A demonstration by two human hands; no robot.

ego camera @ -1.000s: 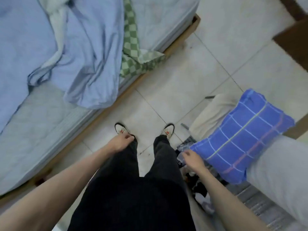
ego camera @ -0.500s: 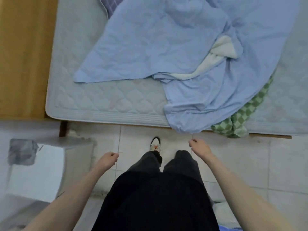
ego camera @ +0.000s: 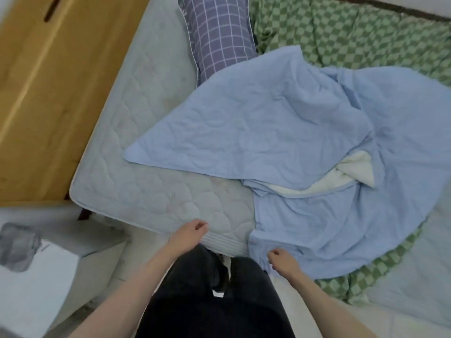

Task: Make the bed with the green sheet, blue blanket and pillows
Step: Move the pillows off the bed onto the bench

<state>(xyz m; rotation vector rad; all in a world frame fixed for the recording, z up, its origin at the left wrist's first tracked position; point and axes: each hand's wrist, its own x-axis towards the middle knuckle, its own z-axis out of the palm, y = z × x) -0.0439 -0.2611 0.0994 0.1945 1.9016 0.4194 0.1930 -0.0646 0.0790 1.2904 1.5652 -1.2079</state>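
Observation:
A crumpled light blue blanket point(ego camera: 280, 128) lies across the bare quilted mattress point(ego camera: 151, 186), one edge hanging over the near side. Under and behind it spreads the green checkered sheet point(ego camera: 341, 30), bunched at the far side and spilling off at the lower right. A purple-grey checked pillow point(ego camera: 219, 37) lies at the head of the bed, partly under the blanket. My left hand point(ego camera: 190, 234) hovers at the mattress's near edge, fingers loosely curled, holding nothing. My right hand point(ego camera: 283, 263) is at the blanket's hanging edge, fingers loosely curled; no grip on the cloth shows.
A wooden headboard point(ego camera: 48, 93) stands at the left. A white bedside cabinet point(ego camera: 44, 269) with a grey item on it sits at the lower left. My legs in dark trousers stand against the bed's near side on pale tiles.
I have turned from the floor and the blue checked pillow toward the bed and stepped up to it. Both hands have moved forward to the mattress's near edge.

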